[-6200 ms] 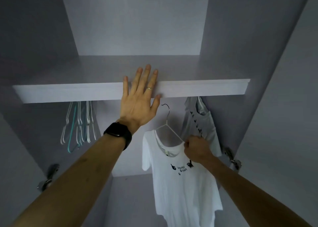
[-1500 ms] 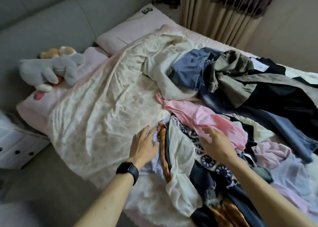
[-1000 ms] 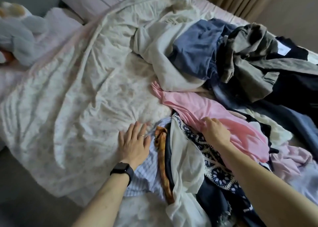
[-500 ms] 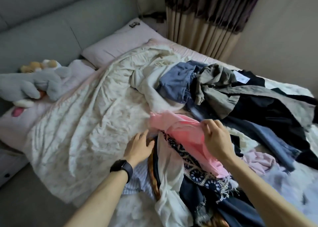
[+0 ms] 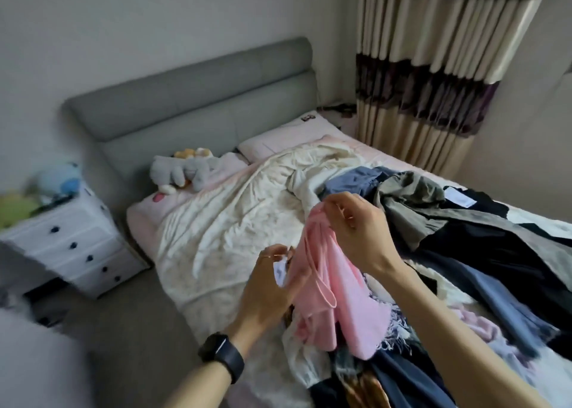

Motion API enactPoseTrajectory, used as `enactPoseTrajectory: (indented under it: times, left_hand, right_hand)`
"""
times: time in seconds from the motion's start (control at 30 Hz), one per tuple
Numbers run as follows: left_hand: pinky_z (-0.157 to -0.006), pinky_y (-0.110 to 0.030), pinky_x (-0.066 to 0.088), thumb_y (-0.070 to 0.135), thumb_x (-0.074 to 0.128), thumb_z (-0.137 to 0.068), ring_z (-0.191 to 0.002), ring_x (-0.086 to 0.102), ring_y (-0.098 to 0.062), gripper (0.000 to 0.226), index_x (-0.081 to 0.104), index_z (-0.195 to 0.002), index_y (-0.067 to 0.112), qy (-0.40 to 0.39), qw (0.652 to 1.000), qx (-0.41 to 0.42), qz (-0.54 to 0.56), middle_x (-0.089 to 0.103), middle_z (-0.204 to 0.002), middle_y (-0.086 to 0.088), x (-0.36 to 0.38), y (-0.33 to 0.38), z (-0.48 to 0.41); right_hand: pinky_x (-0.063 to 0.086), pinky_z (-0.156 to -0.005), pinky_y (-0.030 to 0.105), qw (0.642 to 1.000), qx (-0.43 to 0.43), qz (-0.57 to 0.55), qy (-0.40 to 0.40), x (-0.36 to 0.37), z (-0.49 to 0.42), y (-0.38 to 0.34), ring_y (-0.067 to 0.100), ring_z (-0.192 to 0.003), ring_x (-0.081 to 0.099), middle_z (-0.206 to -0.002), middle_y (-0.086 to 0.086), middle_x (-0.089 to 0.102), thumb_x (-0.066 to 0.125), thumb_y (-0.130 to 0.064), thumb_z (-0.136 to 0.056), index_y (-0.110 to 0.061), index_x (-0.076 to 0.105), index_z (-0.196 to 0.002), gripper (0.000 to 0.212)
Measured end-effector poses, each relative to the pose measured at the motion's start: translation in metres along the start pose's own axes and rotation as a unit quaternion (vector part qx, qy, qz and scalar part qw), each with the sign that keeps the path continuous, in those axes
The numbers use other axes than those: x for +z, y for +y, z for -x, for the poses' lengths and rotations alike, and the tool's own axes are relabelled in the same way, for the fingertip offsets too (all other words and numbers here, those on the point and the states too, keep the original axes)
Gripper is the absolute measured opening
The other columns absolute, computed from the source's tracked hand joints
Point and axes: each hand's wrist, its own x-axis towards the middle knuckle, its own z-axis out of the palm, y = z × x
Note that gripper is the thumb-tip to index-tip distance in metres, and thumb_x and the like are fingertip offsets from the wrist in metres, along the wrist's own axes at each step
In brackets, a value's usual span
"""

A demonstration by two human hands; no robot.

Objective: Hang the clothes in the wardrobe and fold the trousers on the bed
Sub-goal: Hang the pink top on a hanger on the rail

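A pink garment [image 5: 337,287] with thin straps hangs lifted above the bed, held by both hands. My right hand [image 5: 360,231] pinches its top edge, higher up. My left hand [image 5: 272,287], with a black watch on the wrist, grips its left side, where a small white label shows. Below and to the right lies a heap of clothes [image 5: 483,253]: blue, olive, black, navy and a patterned dark piece with fringes. The cream quilt [image 5: 235,231] covers the left half of the bed. The wardrobe is out of view.
A grey padded headboard [image 5: 192,98] stands behind the bed, with a pink pillow [image 5: 288,135] and a grey plush toy [image 5: 182,172]. A white chest of drawers [image 5: 71,240] with toys on top is at the left. Striped curtains [image 5: 433,67] hang at the back right.
Both hands have raised the pink garment off the heap. My left hand left the bed and took hold of the garment's side. My head has tilted up, showing headboard and wall.
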Motion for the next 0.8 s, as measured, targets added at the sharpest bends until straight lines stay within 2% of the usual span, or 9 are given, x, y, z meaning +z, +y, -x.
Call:
enactPoseTrajectory:
  times: [0.1, 0.23, 0.3, 0.37, 0.43, 0.53, 0.6, 0.7, 0.8]
  left_hand:
    - [-0.086, -0.009, 0.042, 0.087, 0.063, -0.067, -0.112, 0.053, 0.01, 0.071, 0.043, -0.122, 0.048, 0.089, 0.995, -0.041, -0.008, 0.054, -0.12, 0.029, -0.025, 0.01, 0.043]
    - [-0.087, -0.015, 0.045, 0.089, 0.062, -0.065, -0.107, 0.052, 0.008, 0.074, 0.04, -0.119, 0.044, 0.142, 0.984, -0.082, -0.065, 0.051, -0.116, 0.027, -0.065, 0.022, 0.095]
    - [-0.083, -0.014, 0.045, 0.079, 0.065, -0.073, -0.101, 0.054, 0.004, 0.064, 0.045, -0.116, 0.036, 0.148, 0.979, -0.11, -0.088, 0.052, -0.112, 0.022, -0.08, 0.022, 0.131]
    - [-0.075, -0.018, 0.05, 0.062, 0.064, -0.083, -0.09, 0.06, -0.001, 0.042, 0.052, -0.109, 0.03, 0.157, 0.971, -0.149, -0.102, 0.059, -0.106, 0.013, -0.095, 0.014, 0.178]
    - [-0.07, -0.025, 0.055, 0.065, 0.06, -0.086, -0.084, 0.063, -0.001, 0.042, 0.051, -0.109, 0.031, 0.167, 0.962, -0.184, -0.117, 0.061, -0.102, 0.013, -0.103, 0.013, 0.216]
    - [-0.07, -0.034, 0.056, 0.085, 0.05, -0.077, -0.088, 0.06, -0.008, 0.068, 0.046, -0.114, 0.027, 0.265, 0.911, -0.236, -0.21, 0.053, -0.105, 0.013, -0.117, 0.007, 0.28]
    - [-0.07, -0.036, 0.055, 0.086, 0.05, -0.075, -0.088, 0.059, -0.014, 0.071, 0.047, -0.112, 0.026, 0.298, 0.884, -0.27, -0.237, 0.051, -0.104, 0.01, -0.126, -0.001, 0.314]
    - [-0.074, -0.037, 0.055, 0.069, 0.057, -0.085, -0.091, 0.057, -0.015, 0.045, 0.051, -0.1, 0.028, 0.291, 0.864, -0.327, -0.248, 0.055, -0.104, 0.008, -0.145, -0.025, 0.363]
    - [-0.072, -0.036, 0.054, 0.045, 0.057, -0.095, -0.089, 0.06, -0.015, 0.018, 0.054, -0.094, 0.027, 0.303, 0.856, -0.364, -0.205, 0.061, -0.097, 0.008, -0.168, -0.051, 0.422]
  right_hand:
    - [0.052, -0.072, 0.025, 0.998, -0.021, -0.05, -0.023, -0.003, 0.009, -0.042, 0.013, -0.079, 0.066, -0.093, -0.007, 0.07, 0.062, -0.016, -0.098, -0.017, 0.073, -0.103, 0.013]
    - [0.057, -0.076, 0.038, 0.989, -0.043, -0.108, -0.094, 0.015, 0.033, -0.097, 0.014, -0.08, 0.069, -0.089, -0.007, 0.073, 0.059, -0.016, -0.098, -0.017, 0.073, -0.102, 0.014]
    - [0.058, -0.075, 0.037, 0.979, -0.048, -0.144, -0.133, 0.029, 0.056, -0.119, 0.009, -0.077, 0.07, -0.084, -0.014, 0.073, 0.059, -0.016, -0.099, -0.023, 0.071, -0.098, 0.014]
    - [0.058, -0.075, 0.034, 0.966, -0.06, -0.178, -0.18, 0.051, 0.087, -0.144, 0.005, -0.076, 0.071, -0.081, -0.018, 0.072, 0.059, -0.018, -0.099, -0.033, 0.067, -0.093, 0.018]
    - [0.059, -0.077, 0.039, 0.957, -0.055, -0.201, -0.201, 0.064, 0.111, -0.155, 0.005, -0.078, 0.071, -0.083, -0.016, 0.073, 0.06, -0.025, -0.098, -0.035, 0.068, -0.093, 0.014]
    - [0.059, -0.077, 0.045, 0.937, -0.04, -0.236, -0.254, 0.093, 0.151, -0.186, 0.007, -0.077, 0.073, -0.082, -0.015, 0.074, 0.057, -0.036, -0.094, -0.036, 0.07, -0.094, 0.013]
    - [0.06, -0.076, 0.049, 0.92, -0.028, -0.255, -0.295, 0.113, 0.18, -0.21, 0.009, -0.075, 0.074, -0.079, -0.013, 0.075, 0.056, -0.043, -0.091, -0.038, 0.069, -0.095, 0.015]
    - [0.061, -0.074, 0.049, 0.9, -0.021, -0.267, -0.344, 0.14, 0.223, -0.239, 0.01, -0.072, 0.074, -0.077, -0.01, 0.075, 0.056, -0.046, -0.09, -0.033, 0.07, -0.093, 0.02]
    - [0.061, -0.074, 0.051, 0.889, -0.03, -0.256, -0.379, 0.163, 0.257, -0.262, 0.012, -0.072, 0.075, -0.077, -0.007, 0.076, 0.062, -0.034, -0.096, -0.025, 0.072, -0.095, 0.013]
